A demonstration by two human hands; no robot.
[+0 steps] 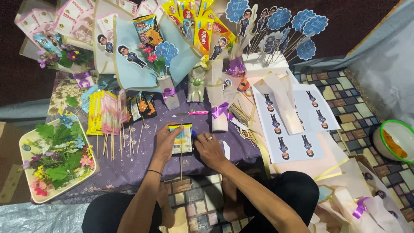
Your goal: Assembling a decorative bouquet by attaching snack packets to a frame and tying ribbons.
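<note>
Purple patterned cloth is spread over the floor here, and pretty much every bit of it is taken up by craft stuff. Everything below is placed relative to the small snack packet being worked on near the cloth's front edge.

The packet is pinned flat between both hands. The left hand is curled loosely over its left edge, fingers bent, thumb side resting on the wrapper. The right hand, with a ring on it, is partly closed against the right edge. A thin wooden skewer is laid down the middle of the packet, its end sticking out toward the knees.

Judging from that, the step in hand looks like fixing the stick to the back of the packet. The next move would call for the skewer being kept centred and straight while it gets fastened down, since it could easily roll off line.

Left of the packet, a row of finished packets on sticks is fanned out, and further left a tray of artificial flowers can be seen. Just beyond the packet a pink-handled cutter is lying. Off to the right, sheets of cartoon figure cut-outs are spread about. Behind it all, finished bouquets are propped up.
</note>
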